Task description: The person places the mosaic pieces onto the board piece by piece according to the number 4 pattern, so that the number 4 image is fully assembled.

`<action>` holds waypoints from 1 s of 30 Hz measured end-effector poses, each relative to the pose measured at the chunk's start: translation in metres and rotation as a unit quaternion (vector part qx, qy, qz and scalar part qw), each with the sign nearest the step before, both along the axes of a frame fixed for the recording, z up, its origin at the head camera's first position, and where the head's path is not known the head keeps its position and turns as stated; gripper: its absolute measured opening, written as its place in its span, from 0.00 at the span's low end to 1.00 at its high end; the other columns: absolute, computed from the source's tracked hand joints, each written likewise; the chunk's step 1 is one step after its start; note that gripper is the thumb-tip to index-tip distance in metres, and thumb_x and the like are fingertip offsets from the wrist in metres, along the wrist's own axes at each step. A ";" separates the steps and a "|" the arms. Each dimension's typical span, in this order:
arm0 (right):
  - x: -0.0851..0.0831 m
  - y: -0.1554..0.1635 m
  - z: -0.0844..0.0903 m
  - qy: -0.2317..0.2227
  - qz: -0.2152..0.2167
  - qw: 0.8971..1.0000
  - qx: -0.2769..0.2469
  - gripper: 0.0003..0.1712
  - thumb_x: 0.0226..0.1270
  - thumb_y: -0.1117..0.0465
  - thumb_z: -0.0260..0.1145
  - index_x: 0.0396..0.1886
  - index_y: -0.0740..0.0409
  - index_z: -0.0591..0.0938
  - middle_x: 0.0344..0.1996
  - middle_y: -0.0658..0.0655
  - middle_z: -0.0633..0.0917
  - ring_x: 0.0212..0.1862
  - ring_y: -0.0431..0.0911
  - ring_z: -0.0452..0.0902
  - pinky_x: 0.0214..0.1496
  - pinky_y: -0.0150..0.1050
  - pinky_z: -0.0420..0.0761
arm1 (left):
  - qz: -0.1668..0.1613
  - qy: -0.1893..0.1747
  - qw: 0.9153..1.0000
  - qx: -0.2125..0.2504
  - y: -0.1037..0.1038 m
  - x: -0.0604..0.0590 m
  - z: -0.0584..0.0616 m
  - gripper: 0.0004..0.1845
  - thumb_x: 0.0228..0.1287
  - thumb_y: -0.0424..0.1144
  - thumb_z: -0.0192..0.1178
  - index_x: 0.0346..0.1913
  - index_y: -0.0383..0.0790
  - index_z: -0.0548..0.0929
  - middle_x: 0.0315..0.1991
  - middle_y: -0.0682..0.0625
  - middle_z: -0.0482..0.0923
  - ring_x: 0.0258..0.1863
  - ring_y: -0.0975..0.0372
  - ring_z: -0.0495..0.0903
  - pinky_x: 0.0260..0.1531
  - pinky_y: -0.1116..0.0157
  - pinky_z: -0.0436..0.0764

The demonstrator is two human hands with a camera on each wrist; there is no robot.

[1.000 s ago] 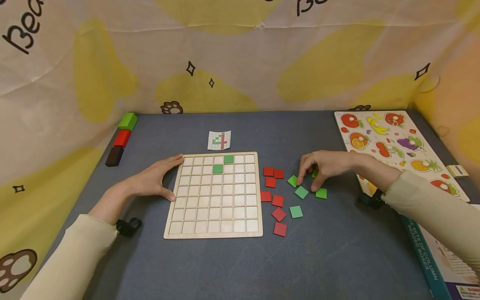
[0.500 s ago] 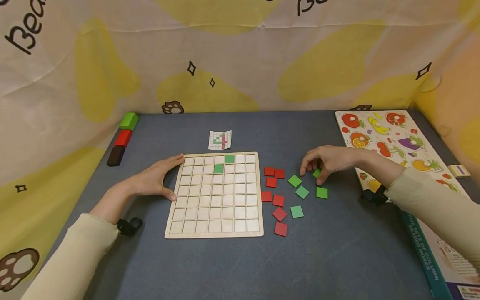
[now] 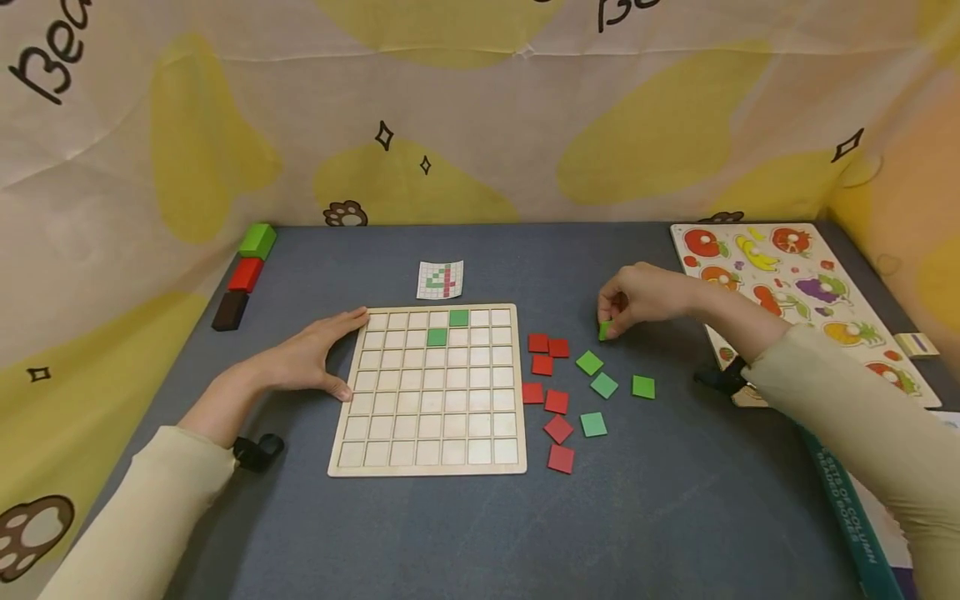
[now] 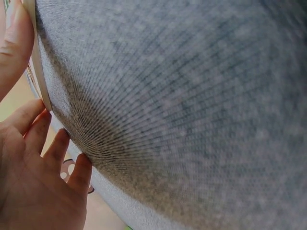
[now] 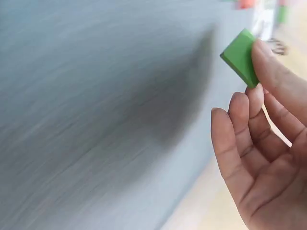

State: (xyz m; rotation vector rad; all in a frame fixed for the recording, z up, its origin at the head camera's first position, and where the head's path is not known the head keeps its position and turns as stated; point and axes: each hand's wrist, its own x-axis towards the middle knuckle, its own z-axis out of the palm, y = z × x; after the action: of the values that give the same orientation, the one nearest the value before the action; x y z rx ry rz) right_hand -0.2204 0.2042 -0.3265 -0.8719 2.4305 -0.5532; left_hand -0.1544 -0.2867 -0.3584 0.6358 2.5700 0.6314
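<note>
My right hand [image 3: 648, 293] is raised over the table on the right, pinching a green square tile [image 5: 239, 58] between thumb and fingertips. To the left, a wooden grid board [image 3: 431, 402] lies flat with two green tiles set in its upper rows, one of them a top-row tile [image 3: 458, 318]. My left hand [image 3: 307, 354] rests against the board's left edge, fingers at the upper corner and thumb lower down. In the left wrist view its fingertips meet the table and the board's rim. Loose red tiles [image 3: 557, 402] and green tiles [image 3: 603, 385] lie right of the board.
A small printed pattern card [image 3: 440, 281] lies behind the board. Green, red and dark blocks [image 3: 245, 275] line the table's left edge. A fruit puzzle board [image 3: 780, 287] sits at the right, partly under my right arm, with a teal box [image 3: 843, 508] nearer me.
My right hand has picked up a green tile from the loose group and carried it up, away from me and slightly left. The left hand and the board have stayed put.
</note>
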 end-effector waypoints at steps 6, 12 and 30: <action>0.002 -0.077 0.008 0.028 -0.002 0.995 -0.097 0.06 0.56 0.56 0.76 0.30 0.49 0.85 0.26 0.48 0.85 0.30 0.41 0.77 0.35 0.34 0.76 | -0.004 0.004 1.000 0.008 0.001 0.000 0.000 0.65 0.39 0.52 0.80 0.77 0.32 0.53 0.80 0.35 0.45 0.78 0.35 0.44 0.71 0.33 0.47; 0.022 -0.171 -0.001 0.040 0.009 0.989 -0.139 0.06 0.58 0.57 0.75 0.31 0.51 0.86 0.26 0.49 0.85 0.30 0.40 0.76 0.37 0.32 0.74 | -0.005 0.008 1.000 0.004 0.001 -0.002 0.000 0.65 0.38 0.52 0.80 0.77 0.33 0.53 0.80 0.36 0.45 0.78 0.36 0.45 0.71 0.34 0.47; 0.038 -0.241 -0.019 0.109 0.013 0.992 -0.066 0.03 0.58 0.64 0.73 0.28 0.51 0.89 0.33 0.48 0.90 0.39 0.42 0.84 0.41 0.34 0.82 | -0.004 0.004 1.000 0.005 0.000 0.000 0.001 0.65 0.39 0.52 0.80 0.77 0.31 0.53 0.80 0.34 0.45 0.78 0.35 0.45 0.71 0.34 0.48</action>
State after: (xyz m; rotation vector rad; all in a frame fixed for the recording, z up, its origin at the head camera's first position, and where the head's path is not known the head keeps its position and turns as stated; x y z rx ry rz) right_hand -0.1823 -0.0370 -0.3453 -1.0666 2.5975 -0.6460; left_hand -0.1546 -0.2866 -0.3573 0.6540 2.5710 0.6413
